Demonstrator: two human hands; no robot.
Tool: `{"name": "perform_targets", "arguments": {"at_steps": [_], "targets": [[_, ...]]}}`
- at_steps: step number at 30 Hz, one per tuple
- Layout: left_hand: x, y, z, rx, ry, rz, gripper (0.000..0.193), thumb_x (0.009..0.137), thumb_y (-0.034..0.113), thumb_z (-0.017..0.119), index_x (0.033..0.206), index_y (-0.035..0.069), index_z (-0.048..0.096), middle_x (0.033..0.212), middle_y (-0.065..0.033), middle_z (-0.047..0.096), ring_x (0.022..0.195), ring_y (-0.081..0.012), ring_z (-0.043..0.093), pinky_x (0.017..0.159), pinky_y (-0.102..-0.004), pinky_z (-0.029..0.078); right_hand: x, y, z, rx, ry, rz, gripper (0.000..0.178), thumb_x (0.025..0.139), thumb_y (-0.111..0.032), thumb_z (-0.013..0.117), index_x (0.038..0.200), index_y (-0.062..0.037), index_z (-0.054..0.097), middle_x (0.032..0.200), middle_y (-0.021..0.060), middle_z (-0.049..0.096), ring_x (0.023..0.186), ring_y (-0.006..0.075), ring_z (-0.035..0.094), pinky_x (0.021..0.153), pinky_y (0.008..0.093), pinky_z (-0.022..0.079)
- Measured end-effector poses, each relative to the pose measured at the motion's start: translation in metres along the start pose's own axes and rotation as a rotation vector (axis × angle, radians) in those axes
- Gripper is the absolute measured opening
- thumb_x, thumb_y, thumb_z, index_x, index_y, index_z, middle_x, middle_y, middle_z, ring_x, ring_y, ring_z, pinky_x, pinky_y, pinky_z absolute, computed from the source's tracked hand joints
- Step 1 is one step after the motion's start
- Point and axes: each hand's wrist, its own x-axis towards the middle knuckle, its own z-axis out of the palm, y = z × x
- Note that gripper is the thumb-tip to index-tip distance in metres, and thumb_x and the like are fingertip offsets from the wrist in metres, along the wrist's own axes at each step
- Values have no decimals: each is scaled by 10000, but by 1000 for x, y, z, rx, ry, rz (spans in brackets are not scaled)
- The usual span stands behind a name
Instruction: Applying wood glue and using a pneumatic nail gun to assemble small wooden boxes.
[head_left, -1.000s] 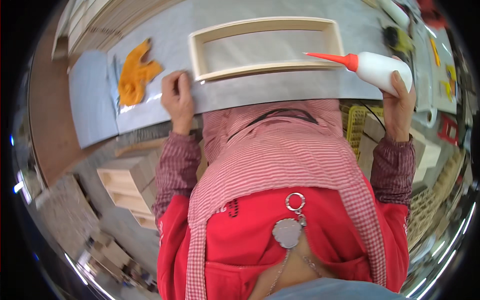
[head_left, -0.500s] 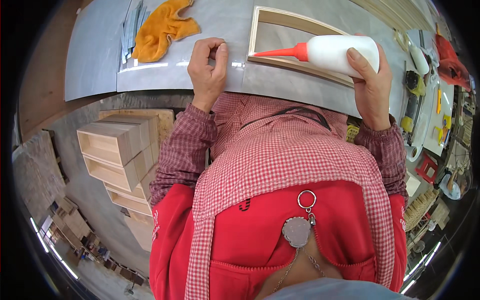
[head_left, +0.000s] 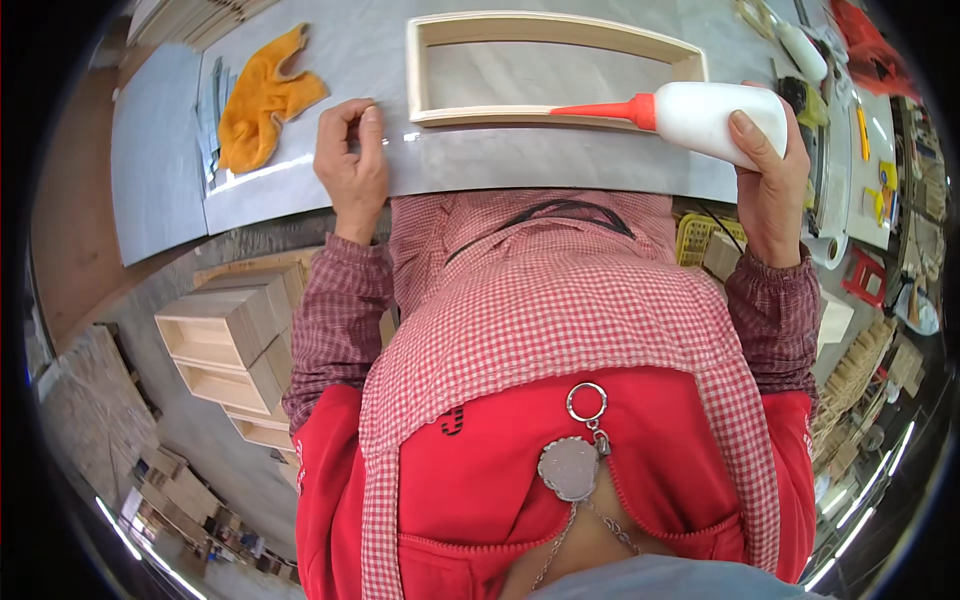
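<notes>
My right hand [head_left: 772,165] is wrapped round a white glue bottle [head_left: 715,118] with a long red nozzle [head_left: 605,108]. The bottle lies nearly level, and its nozzle points left. The tip is at the near rail of a shallow rectangular wooden frame [head_left: 480,116], which lies on the grey worktable [head_left: 560,170]. Through the frame the grey tabletop shows. Left of the frame, my left hand [head_left: 352,165] is held over the table's near edge, its fingers curled in loosely and the thumb up against them. I see nothing in it.
An orange work glove [head_left: 262,105] and thin grey strips [head_left: 212,120] lie at the table's left. Stacked wooden boxes [head_left: 215,335] stand on the floor below left. Another white bottle [head_left: 803,52] lies at the far right. A yellow basket [head_left: 697,238] is below the table's right edge.
The nozzle tip has travelled right along the near rail, away from the frame's left corner. My view has shifted to the right. My left hand stays curled.
</notes>
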Motion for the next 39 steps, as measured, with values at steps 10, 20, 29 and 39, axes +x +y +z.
{"name": "perform_targets", "arguments": {"at_steps": [10, 20, 29, 39], "targets": [[-3, -12, -1, 35, -71, -45, 93, 902, 87, 562, 957, 23, 602, 892, -40, 599, 757, -122, 521, 706, -228, 438, -18, 29, -76, 101, 251, -27, 484, 789, -113, 717, 1206, 8, 504, 1076, 136, 566, 935, 203, 577, 813, 250, 482], [-2, -18, -2, 47, -101, -99, 146, 928, 130, 536, 991, 11, 589, 927, -56, 604, 832, -135, 526, 791, -242, 427, -29, 51, -114, 173, 400, -29, 480, 783, -109, 726, 1187, 18, 502, 1082, 137, 559, 923, 204, 578, 815, 242, 485], [-1, -9, -4, 111, -90, -58, 134, 926, 117, 522, 982, 9, 579, 913, -56, 586, 813, -148, 517, 776, -247, 427, -5, 64, -118, 640, 544, -68, 434, 831, -101, 666, 1172, 52, 445, 1086, 187, 538, 947, 269, 600, 798, 271, 519], [-18, 25, -1, 15, -74, 1, 108, 917, 84, 510, 968, 9, 568, 894, -54, 577, 767, -141, 500, 741, -242, 424, 75, 81, -92, 436, 1141, -413, 593, 787, -215, 740, 1207, 35, 403, 1132, 191, 501, 1015, 268, 555, 866, 321, 477]]}}
